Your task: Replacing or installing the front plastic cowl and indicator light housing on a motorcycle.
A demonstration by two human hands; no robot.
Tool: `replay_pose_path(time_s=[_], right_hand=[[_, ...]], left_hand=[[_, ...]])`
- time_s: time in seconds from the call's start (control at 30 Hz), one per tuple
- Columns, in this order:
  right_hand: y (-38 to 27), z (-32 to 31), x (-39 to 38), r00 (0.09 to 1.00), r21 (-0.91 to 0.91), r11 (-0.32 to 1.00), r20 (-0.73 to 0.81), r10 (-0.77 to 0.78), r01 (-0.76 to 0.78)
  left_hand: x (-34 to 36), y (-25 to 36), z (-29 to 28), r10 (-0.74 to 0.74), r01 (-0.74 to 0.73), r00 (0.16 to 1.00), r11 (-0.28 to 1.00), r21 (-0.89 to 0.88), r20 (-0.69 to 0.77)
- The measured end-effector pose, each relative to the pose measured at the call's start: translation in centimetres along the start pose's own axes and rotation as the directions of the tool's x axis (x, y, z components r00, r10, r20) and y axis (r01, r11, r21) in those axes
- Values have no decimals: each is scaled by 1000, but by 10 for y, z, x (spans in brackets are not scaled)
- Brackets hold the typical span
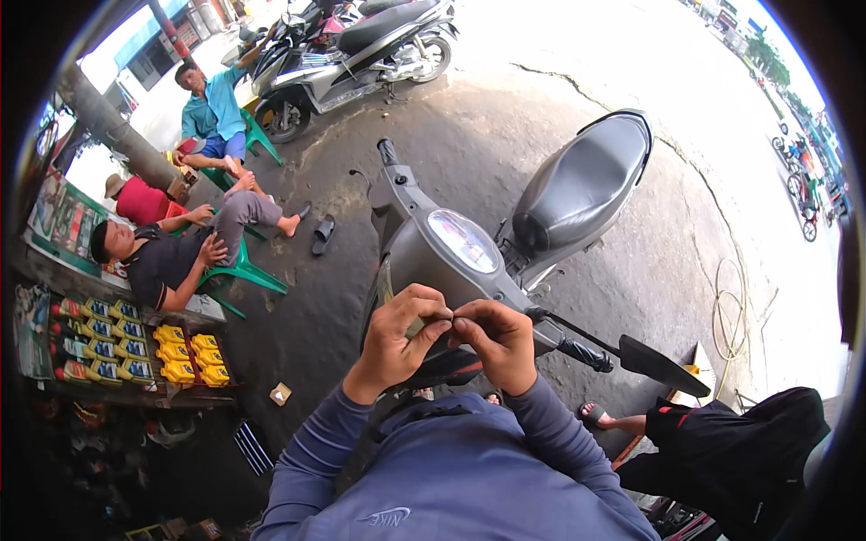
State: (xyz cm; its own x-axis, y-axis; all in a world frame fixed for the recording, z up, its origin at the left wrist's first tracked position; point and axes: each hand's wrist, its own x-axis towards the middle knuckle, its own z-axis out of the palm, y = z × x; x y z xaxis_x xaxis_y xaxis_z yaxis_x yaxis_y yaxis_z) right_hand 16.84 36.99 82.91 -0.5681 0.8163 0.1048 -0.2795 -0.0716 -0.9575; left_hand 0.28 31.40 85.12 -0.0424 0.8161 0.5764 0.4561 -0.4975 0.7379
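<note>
My left hand [399,341] and my right hand [492,343] meet in front of me, both closed with thumbs and fingertips pinched together around something small and dark that I cannot make out. Just beneath and beyond them is the grey front cowl of a scooter [431,281], with an oval gauge [463,240], a left grip [388,151] and a right grip [588,353]. A black mirror [662,365] on a thin stalk sticks out to the right of my right hand. The scooter's black seat [577,180] lies behind the handlebar.
Seated people [164,264] are at the left, beside shelves of oil bottles [110,340] and near loose sandals [325,233]. Parked scooters [353,60] stand at the back. A person in dark clothes [722,451] is at the lower right, near a coiled hose [731,325].
</note>
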Motion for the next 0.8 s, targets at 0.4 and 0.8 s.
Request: replay_pose_path(time_s=[0.4,0.8], right_hand=[[14,14,17,975,-250,954,-99,-198,168],[31,36,59,983,198,977,-180,-39,75]], left_hand=[[9,-27,-11,-426,423,897,905,53,119],[32,-48,-38,-252,263,965,902,-343,77]])
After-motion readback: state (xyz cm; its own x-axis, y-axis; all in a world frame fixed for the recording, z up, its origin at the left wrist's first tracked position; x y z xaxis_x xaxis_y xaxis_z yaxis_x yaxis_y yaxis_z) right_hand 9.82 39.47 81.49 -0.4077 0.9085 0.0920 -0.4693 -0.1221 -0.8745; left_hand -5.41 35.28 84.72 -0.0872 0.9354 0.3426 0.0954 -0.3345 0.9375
